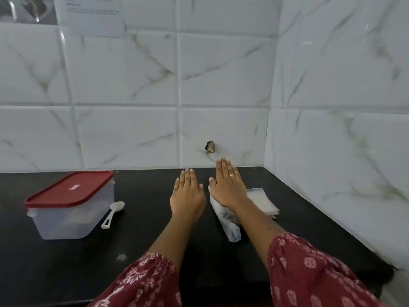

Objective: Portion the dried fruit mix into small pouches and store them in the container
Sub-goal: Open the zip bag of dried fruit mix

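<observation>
My left hand (187,193) and my right hand (228,187) are stretched out flat, palms down, over the black counter (155,240), holding nothing. Under my right wrist lies a rolled plastic bag of dried fruit mix (228,222), pointing toward me. Just right of it a stack of small clear pouches (263,201) lies flat. At the left stands a clear plastic container (70,209) with its red lid (70,188) on. A white plastic spoon (113,212) lies beside the container's right side.
White marble-look tiled walls close the counter at the back and on the right, meeting in a corner (266,151). A small chipped hole (210,147) marks the back wall just above my right fingertips. A paper sheet (93,14) hangs at the upper left.
</observation>
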{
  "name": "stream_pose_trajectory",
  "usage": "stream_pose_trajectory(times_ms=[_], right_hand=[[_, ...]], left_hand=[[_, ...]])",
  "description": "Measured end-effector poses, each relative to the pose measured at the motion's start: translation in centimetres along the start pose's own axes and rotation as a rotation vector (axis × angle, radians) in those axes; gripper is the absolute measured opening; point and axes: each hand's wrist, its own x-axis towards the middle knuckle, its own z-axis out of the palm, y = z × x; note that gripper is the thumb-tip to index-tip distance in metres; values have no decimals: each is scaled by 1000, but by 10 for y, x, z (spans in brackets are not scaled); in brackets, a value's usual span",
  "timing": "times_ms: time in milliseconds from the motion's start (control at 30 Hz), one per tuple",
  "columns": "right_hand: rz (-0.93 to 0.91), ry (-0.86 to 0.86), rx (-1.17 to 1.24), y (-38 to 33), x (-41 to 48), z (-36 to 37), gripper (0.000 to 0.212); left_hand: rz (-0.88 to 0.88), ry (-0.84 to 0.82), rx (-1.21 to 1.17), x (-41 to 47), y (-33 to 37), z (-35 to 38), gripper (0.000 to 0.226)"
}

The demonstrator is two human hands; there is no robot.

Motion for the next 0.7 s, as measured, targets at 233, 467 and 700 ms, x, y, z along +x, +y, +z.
stream_pose_trajectory(times_ms=[233, 467, 700], right_hand=[[96, -183, 26, 18, -7, 37, 60], [193, -325, -138, 15, -9, 45, 61], [170, -339, -175, 10, -9, 44, 44]], left_hand=[[-98, -196, 0, -8, -3, 41, 51], [50, -244, 33, -9, -8, 66, 34], [200, -268, -63, 1, -11, 68, 38]])
